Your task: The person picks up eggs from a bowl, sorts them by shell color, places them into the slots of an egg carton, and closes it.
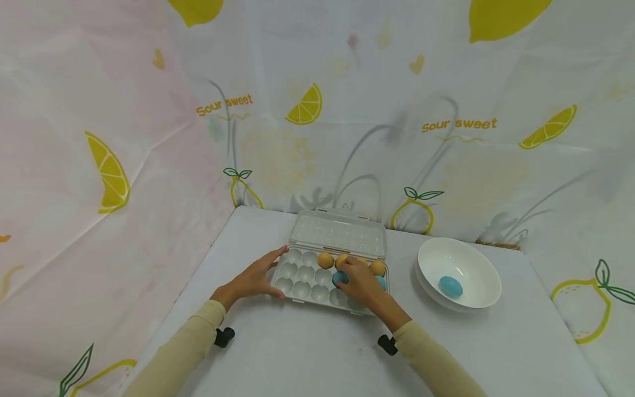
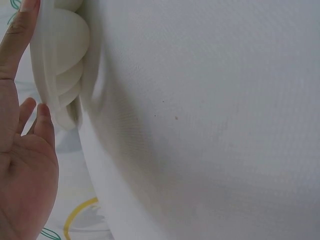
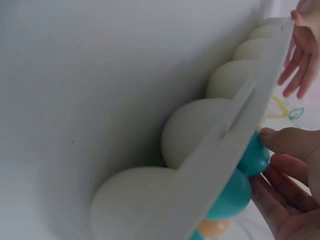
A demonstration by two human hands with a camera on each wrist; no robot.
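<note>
A pale egg tray [image 1: 302, 289] with rows of round cups lies on the table. My right hand [image 1: 361, 281] pinches a blue egg [image 3: 255, 156] between thumb and fingers, low at a cup in the tray's right half. Beside it sits another blue egg [image 3: 232, 196]. Several orange eggs, one of them an orange egg [image 1: 324, 260], stand along the back row, partly behind the right hand. At the tray's left end my left hand [image 1: 254, 277] spreads its thumb and fingers, touching the rim near the front and back corners. The left and middle cups hold nothing.
The tray's clear lid [image 1: 342, 229] is folded back behind it. To the right stands a white bowl [image 1: 478, 264] with one blue egg [image 1: 451, 286] inside. A lemon-printed sheet [image 1: 317, 149] hangs behind the white table [image 1: 297, 353].
</note>
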